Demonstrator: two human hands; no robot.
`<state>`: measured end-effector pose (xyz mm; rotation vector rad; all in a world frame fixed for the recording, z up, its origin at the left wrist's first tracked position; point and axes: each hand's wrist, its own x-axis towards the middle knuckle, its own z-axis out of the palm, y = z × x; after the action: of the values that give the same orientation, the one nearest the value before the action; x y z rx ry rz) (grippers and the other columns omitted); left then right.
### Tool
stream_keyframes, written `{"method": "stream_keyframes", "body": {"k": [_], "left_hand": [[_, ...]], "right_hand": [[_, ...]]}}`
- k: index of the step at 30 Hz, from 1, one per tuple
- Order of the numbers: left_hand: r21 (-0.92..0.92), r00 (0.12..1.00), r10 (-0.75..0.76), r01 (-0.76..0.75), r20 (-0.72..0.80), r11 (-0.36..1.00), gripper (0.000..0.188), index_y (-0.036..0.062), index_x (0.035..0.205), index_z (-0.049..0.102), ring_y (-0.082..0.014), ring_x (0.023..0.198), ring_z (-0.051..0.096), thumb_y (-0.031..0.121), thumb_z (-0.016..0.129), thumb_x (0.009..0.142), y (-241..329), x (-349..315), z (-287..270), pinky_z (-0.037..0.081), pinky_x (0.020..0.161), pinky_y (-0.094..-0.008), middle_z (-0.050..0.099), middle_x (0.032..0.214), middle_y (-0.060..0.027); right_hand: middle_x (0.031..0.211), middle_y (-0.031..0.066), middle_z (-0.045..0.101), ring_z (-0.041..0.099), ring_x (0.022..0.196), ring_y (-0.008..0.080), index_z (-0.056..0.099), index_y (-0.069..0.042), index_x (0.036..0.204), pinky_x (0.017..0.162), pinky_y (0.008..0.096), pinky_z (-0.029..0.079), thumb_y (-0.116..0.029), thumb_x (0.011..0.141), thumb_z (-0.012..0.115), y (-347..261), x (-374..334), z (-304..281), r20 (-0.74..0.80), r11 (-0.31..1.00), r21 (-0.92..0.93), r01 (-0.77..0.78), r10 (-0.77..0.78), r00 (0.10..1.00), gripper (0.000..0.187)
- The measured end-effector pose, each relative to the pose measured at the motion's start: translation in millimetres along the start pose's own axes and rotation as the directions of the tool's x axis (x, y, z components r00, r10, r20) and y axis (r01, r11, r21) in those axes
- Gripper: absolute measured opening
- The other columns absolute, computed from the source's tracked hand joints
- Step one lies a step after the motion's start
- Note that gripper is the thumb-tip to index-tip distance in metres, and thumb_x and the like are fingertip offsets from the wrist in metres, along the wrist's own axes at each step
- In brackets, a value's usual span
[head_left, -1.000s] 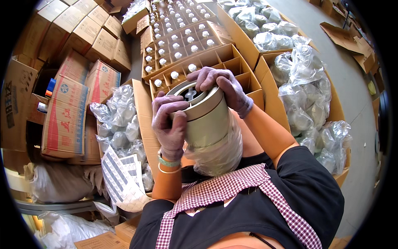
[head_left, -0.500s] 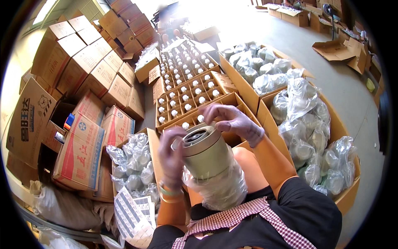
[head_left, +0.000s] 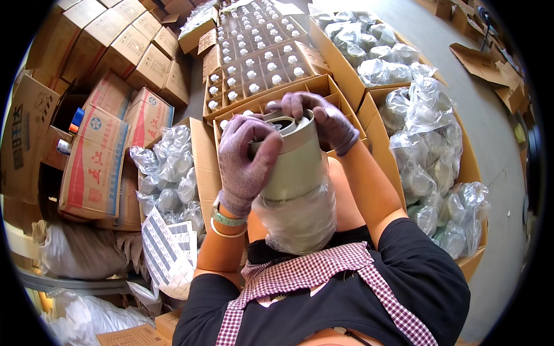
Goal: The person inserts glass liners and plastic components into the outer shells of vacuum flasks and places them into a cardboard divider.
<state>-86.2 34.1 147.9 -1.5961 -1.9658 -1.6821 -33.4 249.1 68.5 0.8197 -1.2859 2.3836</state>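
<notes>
A pale green cylindrical container (head_left: pixel 293 167), like a thermos flask body, stands upright between my thighs with its open top facing me. A clear plastic bag (head_left: pixel 297 222) is bunched around its lower half. My gloved left hand (head_left: pixel 245 158) grips the left side of the rim, its fingers curled over the top edge. On the far right of the rim, my gloved right hand (head_left: pixel 328 122) is closed with bent fingers and thumb on the edge. A dark round opening shows inside the top between both hands. Some fingertips are hidden behind the rim.
Just beyond is a divided carton (head_left: pixel 340 95), with more cartons of white-capped bottles (head_left: pixel 254 75) behind it. Open boxes of bagged containers (head_left: pixel 424 161) stand right; another box of bagged items (head_left: pixel 173 167) is left, with printed sheets (head_left: pixel 167 248). Stacked cartons (head_left: pixel 95 155) rise at far left.
My left hand has come from a blurred position beside the container to gripping its rim. My right hand has lowered onto the rim. The view has tilted downward.
</notes>
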Motion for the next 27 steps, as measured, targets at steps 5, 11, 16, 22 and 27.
{"method": "stream_keyframes", "body": {"k": [5,11,16,22,27], "left_hand": [[-0.813,0.986,0.013,-0.147,-0.169,0.564,0.046,0.0084,0.072,0.067,-0.0236,0.108,0.063,0.045,0.065,0.1,-110.1,-19.5,9.7,0.033,0.12,-0.0496,0.067,0.089,-0.0057],[-0.726,0.981,-0.08,0.185,0.177,0.662,0.044,0.0063,0.072,0.059,-0.0293,0.115,0.062,0.033,0.052,0.106,-96.4,3.8,-12.6,0.036,0.115,-0.0464,0.063,0.088,-0.0091],[-0.327,0.978,-0.198,0.209,0.068,0.922,0.028,-0.0006,0.075,0.063,-0.0202,0.096,0.061,0.016,0.058,0.097,-10.7,3.0,-0.9,0.046,0.096,-0.0352,0.065,0.084,-0.0102],[-0.516,0.933,0.094,0.106,0.346,0.85,0.026,0.001,0.064,0.052,-0.0217,0.085,0.058,0.008,0.055,0.089,-14.8,22.7,31.4,0.042,0.105,-0.0418,0.059,0.079,-0.0094],[-0.63,0.973,-0.06,0.192,0.224,0.753,0.08,-0.0003,0.135,0.054,-0.0259,0.131,0.052,0.071,0.043,0.1,-33.6,-7.6,66.0,0.032,0.119,-0.0459,0.056,0.137,-0.0164]], "right_hand": [[0.084,0.0013,0.051,0.049,0.078,0.0095,0.06,-0.002,0.081,0.069,0.0268,0.042,-0.019,0.09,0.078,6.4,-11.0,73.8,-0.5,0.803,-0.573,-0.164,-0.184,0.846,0.027],[0.083,0.0011,0.05,0.047,0.077,0.0091,0.058,0.0,0.08,0.072,0.0257,0.041,-0.016,0.095,0.072,-20.2,-7.5,73.8,-0.486,0.788,-0.582,-0.2,-0.14,0.863,0.026],[0.086,0.0025,0.051,0.047,0.081,0.0099,0.057,-0.001,0.082,0.077,0.0261,0.042,-0.007,0.094,0.064,-35.4,-32.4,70.8,-0.339,0.816,-0.578,-0.013,-0.226,0.913,0.015],[0.097,0.006,0.065,0.059,0.092,0.011,0.07,0.002,0.096,0.086,0.0249,0.047,-0.01,0.095,0.061,-82.8,-66.6,104.2,-0.522,0.78,-0.577,-0.242,-0.124,0.844,0.015],[0.079,0.001,0.069,0.06,0.072,0.0066,0.075,-0.001,0.091,0.067,0.0253,0.05,-0.019,0.09,0.073,-168.3,-81.2,139.7,-0.499,0.415,-0.765,-0.492,0.101,0.861,0.018]]}}
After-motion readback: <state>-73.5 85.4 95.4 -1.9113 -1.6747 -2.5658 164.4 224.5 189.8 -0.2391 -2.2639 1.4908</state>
